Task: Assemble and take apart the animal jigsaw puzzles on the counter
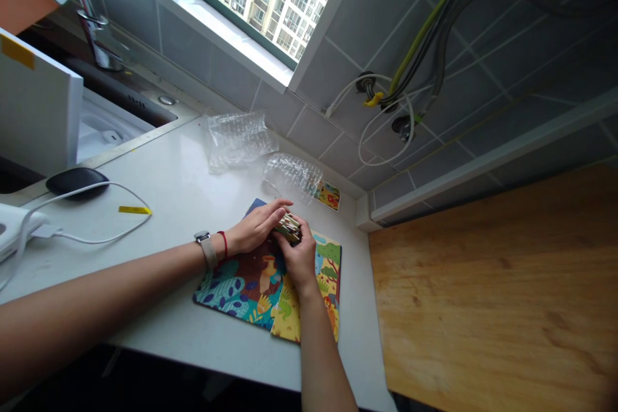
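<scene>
- Left hand [255, 226], right hand [300, 259]: fingers clenched around small olive-and-cream patterned object [288, 228]
- Object over colourful jungle-print board [241, 290] on white worktop [164, 167]
- Probably light, fairly stiff; best gripped by its edges

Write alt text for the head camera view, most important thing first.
The left hand and right hand hold a small patterned object above a colourful illustrated board on a white countertop. Clear plastic wrapping lies behind them, and a wooden board sits to the right.
</scene>
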Motion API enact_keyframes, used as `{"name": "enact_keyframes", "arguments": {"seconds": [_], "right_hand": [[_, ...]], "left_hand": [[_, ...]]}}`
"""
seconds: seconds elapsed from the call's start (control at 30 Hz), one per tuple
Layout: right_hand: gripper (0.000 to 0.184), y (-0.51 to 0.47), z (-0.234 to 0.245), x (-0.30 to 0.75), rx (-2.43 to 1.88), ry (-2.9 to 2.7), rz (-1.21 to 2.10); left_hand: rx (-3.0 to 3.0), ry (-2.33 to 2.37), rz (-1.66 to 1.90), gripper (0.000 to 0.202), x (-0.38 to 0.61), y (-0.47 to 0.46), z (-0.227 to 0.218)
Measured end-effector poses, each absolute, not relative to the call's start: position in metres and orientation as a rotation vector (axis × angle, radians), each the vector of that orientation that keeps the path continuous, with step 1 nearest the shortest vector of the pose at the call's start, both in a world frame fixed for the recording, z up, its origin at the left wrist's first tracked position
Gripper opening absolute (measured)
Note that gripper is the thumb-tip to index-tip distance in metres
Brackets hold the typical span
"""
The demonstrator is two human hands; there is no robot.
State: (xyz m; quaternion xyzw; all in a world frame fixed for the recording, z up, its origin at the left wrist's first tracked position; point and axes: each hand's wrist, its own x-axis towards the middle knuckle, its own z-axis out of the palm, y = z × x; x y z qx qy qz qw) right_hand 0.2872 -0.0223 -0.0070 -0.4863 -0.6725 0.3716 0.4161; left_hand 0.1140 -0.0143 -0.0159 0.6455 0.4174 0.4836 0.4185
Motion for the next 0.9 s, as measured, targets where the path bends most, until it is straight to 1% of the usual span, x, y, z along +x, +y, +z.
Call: {"name": "enact_keyframes", "arguments": {"seconds": [0.13, 0.23, 0.33, 0.4, 0.47, 0.6, 0.73, 0.9], "right_hand": [[0.056, -0.012, -0.003, 0.295, -1.245, -1.293, 0.831], [0.052, -0.003, 0.004, 0.309, -1.218, -1.016, 0.78], [0.049, 0.004, 0.017, 0.335, -1.175, -0.832, 0.894], [0.052, 0.009, 0.025, 0.357, -1.155, -0.802, 0.945], [0.054, 0.014, 0.029, 0.378, -1.176, -0.849, 0.921], [0.054, 0.02, 0.013, 0.409, -1.246, -1.009, 0.787], [0.05, 0.019, -0.013, 0.416, -1.224, -0.993, 0.809], [0.051, 0.015, -0.023, 0.406, -1.214, -0.968, 0.873]], "left_hand": [[1.574, 1.086, 1.245, 0.057, 0.114, -0.014, -0.015], [1.515, 1.051, 1.196, 0.058, 0.116, -0.013, -0.015], [1.216, 0.915, 1.123, 0.063, 0.118, -0.012, -0.011], [0.96, 0.807, 1.04, 0.07, 0.117, -0.011, -0.006], [0.804, 0.727, 0.939, 0.079, 0.115, -0.012, -0.001], [0.777, 0.682, 0.783, 0.086, 0.112, -0.014, 0.009], [0.827, 0.675, 0.71, 0.083, 0.112, -0.015, 0.014], [0.628, 0.644, 0.624, 0.059, 0.112, -0.002, 0.011]]}}
